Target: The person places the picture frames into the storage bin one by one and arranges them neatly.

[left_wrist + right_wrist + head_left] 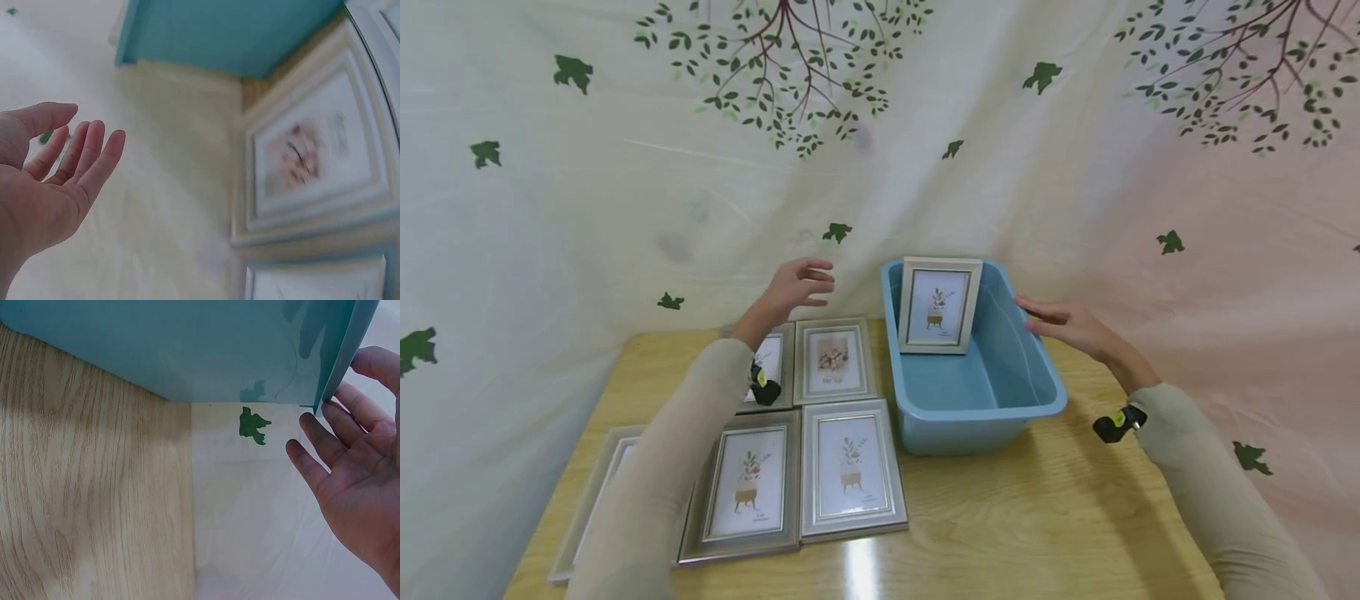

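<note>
On the wood-grain desk (1000, 542), 1 blue tub (985, 413) with a rounded rim, just right of a group of 5 picture frames. Inside the tub: 1 cream frame (938, 340), standing almost upright toward the far left end, plant picture facing outward, top edge about level with the far rim; contact with the wall behind it hard to tell.

Left hand (797, 287) up in the air – apart from tub and frames alike, fingers loosely bent and slightly spread, palm bare. Right hand (1071, 327) at the tub's right rim, fingers nearly straight and a little apart, tips touching the edge.

Left of the tub, lying flat: a silver frame (852, 475) in front, a bronze-grey frame (747, 492) beside it, a beige frame (835, 360) behind – plus a grey-edged frame (787, 358) and a pale frame (592, 500), partly hidden by the left arm. Behind everything, a leaf-printed cloth (925, 200).
</note>
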Demonstrator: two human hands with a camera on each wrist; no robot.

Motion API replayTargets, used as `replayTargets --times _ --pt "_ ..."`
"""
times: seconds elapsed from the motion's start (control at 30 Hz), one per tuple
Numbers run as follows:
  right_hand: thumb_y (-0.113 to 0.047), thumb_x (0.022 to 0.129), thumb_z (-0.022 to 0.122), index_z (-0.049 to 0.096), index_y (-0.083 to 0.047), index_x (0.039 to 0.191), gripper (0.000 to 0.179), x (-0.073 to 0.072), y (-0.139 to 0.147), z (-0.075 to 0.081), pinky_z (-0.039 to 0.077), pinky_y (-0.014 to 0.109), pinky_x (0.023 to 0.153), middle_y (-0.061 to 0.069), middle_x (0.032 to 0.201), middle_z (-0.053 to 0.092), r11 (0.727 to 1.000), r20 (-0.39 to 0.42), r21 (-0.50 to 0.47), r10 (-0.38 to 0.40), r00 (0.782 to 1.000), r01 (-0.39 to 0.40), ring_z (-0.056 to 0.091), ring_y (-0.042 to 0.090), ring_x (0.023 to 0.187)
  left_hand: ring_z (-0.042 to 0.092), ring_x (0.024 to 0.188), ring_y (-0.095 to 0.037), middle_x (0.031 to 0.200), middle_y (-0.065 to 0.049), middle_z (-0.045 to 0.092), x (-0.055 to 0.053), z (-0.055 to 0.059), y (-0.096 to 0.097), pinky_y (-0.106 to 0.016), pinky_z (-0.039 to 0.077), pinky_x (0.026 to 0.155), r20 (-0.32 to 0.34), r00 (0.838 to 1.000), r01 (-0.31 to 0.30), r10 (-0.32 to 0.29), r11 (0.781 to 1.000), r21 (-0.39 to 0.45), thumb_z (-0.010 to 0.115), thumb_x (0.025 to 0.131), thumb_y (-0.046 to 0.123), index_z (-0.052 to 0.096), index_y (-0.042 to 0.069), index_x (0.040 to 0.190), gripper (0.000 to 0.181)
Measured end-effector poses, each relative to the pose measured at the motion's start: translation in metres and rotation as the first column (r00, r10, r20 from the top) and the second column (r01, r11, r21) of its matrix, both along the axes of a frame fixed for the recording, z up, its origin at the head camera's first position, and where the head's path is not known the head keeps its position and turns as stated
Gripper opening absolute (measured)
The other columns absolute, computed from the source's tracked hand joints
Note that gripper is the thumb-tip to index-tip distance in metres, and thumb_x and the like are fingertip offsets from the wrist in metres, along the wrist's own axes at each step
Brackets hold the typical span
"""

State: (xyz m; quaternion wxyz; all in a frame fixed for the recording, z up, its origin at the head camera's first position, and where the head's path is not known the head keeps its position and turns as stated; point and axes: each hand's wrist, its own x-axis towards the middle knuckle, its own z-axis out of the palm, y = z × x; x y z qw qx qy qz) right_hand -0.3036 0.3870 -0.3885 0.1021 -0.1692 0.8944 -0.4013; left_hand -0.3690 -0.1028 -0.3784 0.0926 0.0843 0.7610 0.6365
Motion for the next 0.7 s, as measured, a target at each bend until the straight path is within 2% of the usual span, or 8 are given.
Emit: replayTargets --times 0.17,0.33,0.57,0.7 --pt "-0.031 0.105 0.058 0.039 -0.026 0.158 0.056 0.0 0.002 0.0 0.03 0.064 0.12 0.004 0.166 0.031 1.0 0.004 0.003 -0.002 1.0 0.002 0.031 0.036 0.152 0.055 0.13 -0.038 0.147 -0.032 0.048 0.004 -0.02 -0.043 -0.055 0.051 0.107 0.053 0.998 -0.033 0.036 0.998 -0.059 0.057 0.102 0.004 0.042 -0.006 0.149 0.05" --pt "-0.031 0.105 0.057 0.038 -0.025 0.158 0.056 -0.001 0.003 0.0 0.028 0.065 0.12 0.005 0.166 0.03 1.0 0.005 -0.002 0.001 1.0 -0.001 0.031 0.038 0.152 0.046 0.139 -0.044 0.152 -0.033 0.041 0.011 -0.032 -0.083 -0.058 0.043 0.114 0.1 0.993 -0.046 0.057 0.993 -0.112 0.054 0.104 0.004 0.036 -0.008 0.152 0.052" --pt "-0.033 0.105 0.058 0.037 -0.023 0.158 0.058 -0.001 0.001 0.0 0.026 0.066 0.12 0.007 0.167 0.029 1.0 0.014 0.006 -0.007 1.0 0.007 0.028 0.038 0.153 0.046 0.139 -0.043 0.152 -0.032 0.044 0.022 -0.049 -0.131 -0.056 0.044 0.113 0.106 0.989 -0.076 0.105 0.966 -0.249 0.054 0.105 0.009 0.037 -0.006 0.152 0.053" --pt "-0.033 0.105 0.057 0.035 -0.022 0.159 0.059 -0.002 0.001 0.002 0.026 0.067 0.12 0.008 0.167 0.028 1.0 0.02 0.007 0.013 1.0 -0.013 0.026 0.039 0.154 0.046 0.139 -0.042 0.152 -0.032 0.043 0.027 -0.059 -0.153 -0.056 0.045 0.113 0.113 0.984 -0.102 0.14 0.951 -0.291 0.054 0.105 0.01 0.037 -0.007 0.151 0.052"
